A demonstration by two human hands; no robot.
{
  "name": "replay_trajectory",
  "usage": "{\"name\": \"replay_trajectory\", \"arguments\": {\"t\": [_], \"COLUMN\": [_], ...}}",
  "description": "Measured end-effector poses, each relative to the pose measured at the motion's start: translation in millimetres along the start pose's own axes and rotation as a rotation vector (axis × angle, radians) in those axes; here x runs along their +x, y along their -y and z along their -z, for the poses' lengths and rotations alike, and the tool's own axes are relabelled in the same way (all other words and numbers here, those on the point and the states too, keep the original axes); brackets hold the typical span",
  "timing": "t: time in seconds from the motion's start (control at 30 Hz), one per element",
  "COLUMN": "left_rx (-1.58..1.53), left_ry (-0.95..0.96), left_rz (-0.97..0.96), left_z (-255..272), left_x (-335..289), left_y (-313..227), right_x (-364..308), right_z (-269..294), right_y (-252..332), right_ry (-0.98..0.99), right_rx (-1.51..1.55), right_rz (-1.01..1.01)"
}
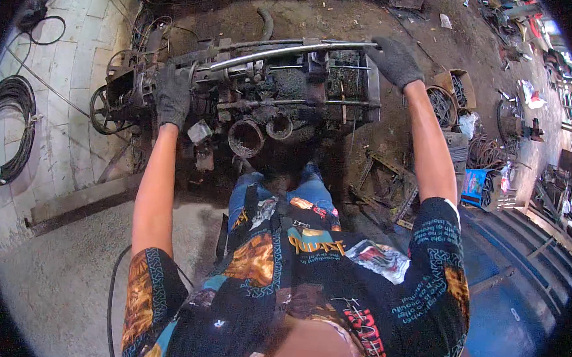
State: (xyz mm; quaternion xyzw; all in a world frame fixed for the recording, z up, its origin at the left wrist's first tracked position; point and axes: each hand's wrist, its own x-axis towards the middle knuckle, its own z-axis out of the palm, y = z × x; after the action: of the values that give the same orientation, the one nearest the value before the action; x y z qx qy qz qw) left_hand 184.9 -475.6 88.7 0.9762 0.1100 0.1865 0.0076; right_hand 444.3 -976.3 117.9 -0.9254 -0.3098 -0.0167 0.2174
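A long grimy metalworking machine (pixel 291 87) stretches across in front of me. Along its far side runs a bare metal rod (pixel 287 49), its left end at the machine's head and its right end in my grasp. My right hand (pixel 398 62), in a dark grey glove, is closed around that end. My left hand (pixel 172 94), gloved alike, lies on the machine's left part with its fingers bent over; what is under them is hidden. A spoked wheel (pixel 109 110) sits left of that hand. Two round metal cups (pixel 246 139) project from the machine's near side.
Coiled black cable (pixel 6 129) hangs against the pale wall at left. To the right lie a cardboard box (pixel 458 87) of metal pieces, a blue box (pixel 477 187) and rusty angle frames (pixel 390 185). A curved hose (pixel 265 23) lies on the dirty floor beyond the machine.
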Motion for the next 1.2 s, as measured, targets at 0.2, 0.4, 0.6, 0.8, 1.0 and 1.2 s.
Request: {"name": "replay_trajectory", "arguments": {"t": [0.2,0.4,0.6,0.8,1.0,1.2], "left_rx": [0.204,0.163,0.256,0.117,0.194,0.146], "left_ry": [0.208,0.177,0.191,0.202,0.234,0.23], "left_rz": [0.159,0.191,0.039,0.032,-0.114,-0.003], "left_z": [16,9,0,2,11,-31], "left_x": [-21,-50,-55,-54,-40,-28], "left_y": [56,130,178,187,142,122], "right_x": [-67,-44,78,54,25,14], "right_z": [23,-40,-77,-42,-28,-89], "right_y": [89,211,181,142,181,92], "right_ry": [0.467,0.571,0.129,0.632,0.482,0.061], "right_rx": [-0.224,0.314,-0.071,-0.434,-0.198,0.212], "right_rz": [-0.424,-0.123,0.205,-0.05,-0.506,-0.09]}}
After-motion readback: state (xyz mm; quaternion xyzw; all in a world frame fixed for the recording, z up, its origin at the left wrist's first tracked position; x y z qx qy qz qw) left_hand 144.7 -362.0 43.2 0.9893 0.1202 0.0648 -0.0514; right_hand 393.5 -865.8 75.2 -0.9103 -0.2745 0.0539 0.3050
